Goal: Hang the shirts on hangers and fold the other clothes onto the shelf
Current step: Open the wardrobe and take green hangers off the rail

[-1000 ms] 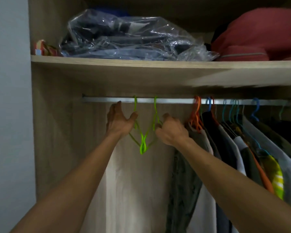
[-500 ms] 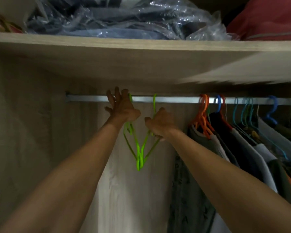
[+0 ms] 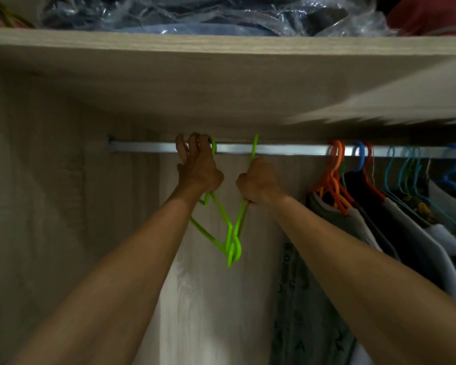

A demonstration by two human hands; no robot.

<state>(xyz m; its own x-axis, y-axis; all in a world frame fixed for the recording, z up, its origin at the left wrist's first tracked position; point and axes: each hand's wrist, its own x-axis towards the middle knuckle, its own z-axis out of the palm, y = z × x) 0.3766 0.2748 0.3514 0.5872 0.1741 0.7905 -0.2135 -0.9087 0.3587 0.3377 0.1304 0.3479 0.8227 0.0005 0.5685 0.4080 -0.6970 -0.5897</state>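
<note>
Head cam, the only view: your left hand (image 3: 199,171) is up at the rail (image 3: 287,150), fingers curled round the hook of one green hanger (image 3: 211,233). Your right hand (image 3: 257,181) is clamped on the neck of a second green hanger (image 3: 244,214), just beside it. Both hang from the rail, hooks above your knuckles, bodies dangling down with their lower ends crossed and touching, so I'd guess lifting straight up frees them. No shirts in hand yet. No readable labels anywhere.
</note>
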